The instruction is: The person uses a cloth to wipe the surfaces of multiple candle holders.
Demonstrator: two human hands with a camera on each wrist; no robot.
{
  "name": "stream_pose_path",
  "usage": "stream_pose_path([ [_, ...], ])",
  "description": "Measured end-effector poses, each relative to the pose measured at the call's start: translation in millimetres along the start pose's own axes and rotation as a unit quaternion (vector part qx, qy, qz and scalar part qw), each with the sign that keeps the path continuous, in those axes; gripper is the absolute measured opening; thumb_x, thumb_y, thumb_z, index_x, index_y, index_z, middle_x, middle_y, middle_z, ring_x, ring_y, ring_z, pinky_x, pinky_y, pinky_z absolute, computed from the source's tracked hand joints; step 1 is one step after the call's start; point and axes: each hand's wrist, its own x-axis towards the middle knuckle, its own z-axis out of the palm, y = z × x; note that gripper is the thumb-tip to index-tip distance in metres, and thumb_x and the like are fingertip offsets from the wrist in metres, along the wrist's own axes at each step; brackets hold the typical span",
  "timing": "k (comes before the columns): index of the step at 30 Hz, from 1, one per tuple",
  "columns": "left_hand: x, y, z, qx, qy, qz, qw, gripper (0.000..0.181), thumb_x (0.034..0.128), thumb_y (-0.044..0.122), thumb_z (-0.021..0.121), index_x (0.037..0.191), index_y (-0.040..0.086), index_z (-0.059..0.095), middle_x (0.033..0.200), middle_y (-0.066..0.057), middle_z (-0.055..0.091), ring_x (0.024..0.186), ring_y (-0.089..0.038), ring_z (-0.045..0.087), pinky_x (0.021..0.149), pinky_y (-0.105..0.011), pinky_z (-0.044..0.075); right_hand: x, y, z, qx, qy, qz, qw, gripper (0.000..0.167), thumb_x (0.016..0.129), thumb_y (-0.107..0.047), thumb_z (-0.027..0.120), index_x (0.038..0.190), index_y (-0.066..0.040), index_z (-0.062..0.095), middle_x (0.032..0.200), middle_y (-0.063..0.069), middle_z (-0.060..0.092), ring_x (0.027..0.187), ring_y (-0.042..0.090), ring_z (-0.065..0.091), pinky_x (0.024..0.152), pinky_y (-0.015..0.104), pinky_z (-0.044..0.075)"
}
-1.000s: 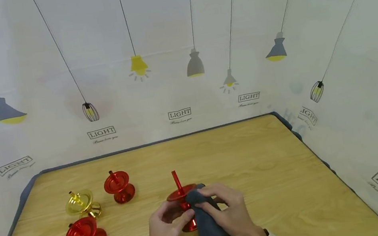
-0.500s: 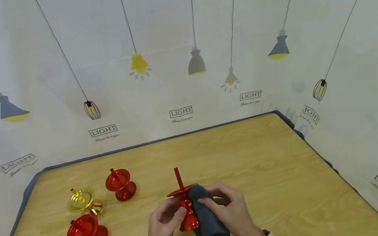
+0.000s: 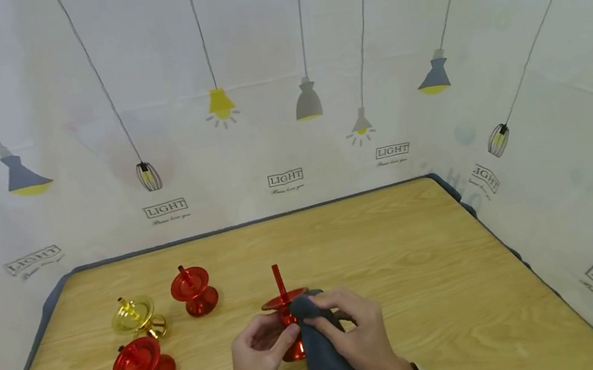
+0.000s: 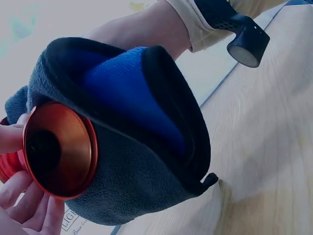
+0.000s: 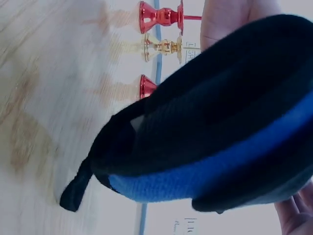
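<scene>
A shiny red candlestick [image 3: 295, 352] with a wide dish and a thin upright tube stands nearly upright between both hands in the head view. My left hand [image 3: 254, 358] grips it round the stem below the dish. Its hollow base [image 4: 76, 152] faces the camera in the left wrist view. My right hand [image 3: 362, 339] pinches a folded dark grey cloth [image 3: 325, 355], blue on the inside, against the candlestick's right side. The cloth hides part of the stem and dish. In the right wrist view the cloth [image 5: 195, 132] covers most of the candlestick and fingers.
Two more red candlesticks [image 3: 189, 283] [image 3: 136, 362] and a gold candlestick [image 3: 135, 317] stand on the left of the wooden table [image 3: 395, 240]. A pale sheet printed with lamps [image 3: 290, 141] walls the table at the back and sides.
Half a second ago the cloth lay farther right and showed more of the stem. Now it has shifted left over the stem again. The left hand keeps its grip.
</scene>
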Motion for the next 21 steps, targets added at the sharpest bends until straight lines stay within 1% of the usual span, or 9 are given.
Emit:
stream_pose_path([
  [3,0.5,-2.5,-2.2,0.002,0.010,-0.007,0.9999,0.036,0.0831,0.018,0.085,0.109,-0.002,0.071,0.104,-0.010,0.075,0.089,-0.011,0.072,0.079,-0.023,0.058,-1.3,-1,3,-0.014,0.000,-0.037,0.9992,0.032,0.078,0.002,0.084,0.106,-0.009,0.074,0.100,0.012,0.075,0.090,0.020,0.073,0.064,0.022,0.059],
  [6,1.3,-3.8,-6.2,0.003,0.007,-0.016,0.9998,0.036,0.0839,0.020,0.085,0.110,-0.001,0.072,0.104,-0.008,0.075,0.089,-0.011,0.071,0.079,-0.023,0.058,-1.3,-3,4,-0.016,-0.005,-0.045,0.9988,0.033,0.078,0.002,0.084,0.108,-0.009,0.074,0.101,0.011,0.074,0.090,0.020,0.073,0.065,0.022,0.059],
  [8,1.6,-4.4,-9.5,-0.008,-0.002,-0.018,0.9998,0.036,0.0856,0.019,0.083,0.113,-0.001,0.071,0.105,-0.007,0.075,0.091,-0.012,0.071,0.080,-0.024,0.058,-0.6,-4,5,-0.002,-0.010,-0.038,0.9992,0.033,0.079,0.002,0.083,0.108,-0.009,0.074,0.101,0.012,0.075,0.091,0.019,0.074,0.065,0.022,0.059],
  [10,1.2,-4.8,-12.6,-0.022,-0.015,-0.019,0.9995,0.036,0.0883,0.017,0.080,0.117,-0.002,0.070,0.107,-0.007,0.075,0.094,-0.013,0.071,0.082,-0.025,0.057,0.1,-4,6,0.026,-0.016,-0.019,0.9994,0.031,0.081,0.003,0.082,0.108,-0.008,0.073,0.101,0.014,0.075,0.091,0.018,0.074,0.065,0.024,0.060],
  [12,0.5,-5.3,-15.3,-0.032,-0.026,-0.022,0.9989,0.036,0.0914,0.018,0.077,0.121,-0.002,0.069,0.109,-0.007,0.074,0.096,-0.014,0.069,0.084,-0.025,0.057,0.4,-4,6,0.057,-0.021,0.009,0.9981,0.028,0.083,0.003,0.080,0.107,-0.008,0.073,0.102,0.015,0.075,0.092,0.016,0.074,0.064,0.026,0.061],
  [15,-1.3,-6.0,-18.3,-0.038,-0.039,-0.019,0.9983,0.037,0.0959,0.020,0.071,0.125,-0.003,0.067,0.113,-0.008,0.072,0.100,-0.016,0.066,0.086,-0.027,0.055,0.8,-4,6,0.101,-0.029,0.054,0.9930,0.023,0.086,0.003,0.077,0.106,-0.008,0.073,0.101,0.015,0.075,0.093,0.014,0.074,0.067,0.031,0.062],
  [18,-2.9,-7.0,-20.4,-0.038,-0.046,-0.014,0.9981,0.039,0.0987,0.023,0.067,0.127,-0.003,0.066,0.116,-0.008,0.071,0.103,-0.016,0.064,0.087,-0.027,0.054,0.9,-3,7,0.125,-0.035,0.083,0.9881,0.020,0.088,0.001,0.075,0.106,-0.006,0.072,0.102,0.016,0.075,0.095,0.013,0.074,0.070,0.033,0.062],
  [21,-4.5,-7.2,-21.4,-0.060,-0.053,-0.010,0.9967,0.040,0.0993,0.020,0.066,0.130,-0.006,0.063,0.120,-0.010,0.070,0.106,-0.016,0.064,0.090,-0.027,0.054,0.7,-1,8,0.144,-0.039,0.100,0.9839,0.019,0.090,0.002,0.074,0.108,-0.004,0.071,0.103,0.018,0.074,0.097,0.014,0.074,0.072,0.033,0.062],
])
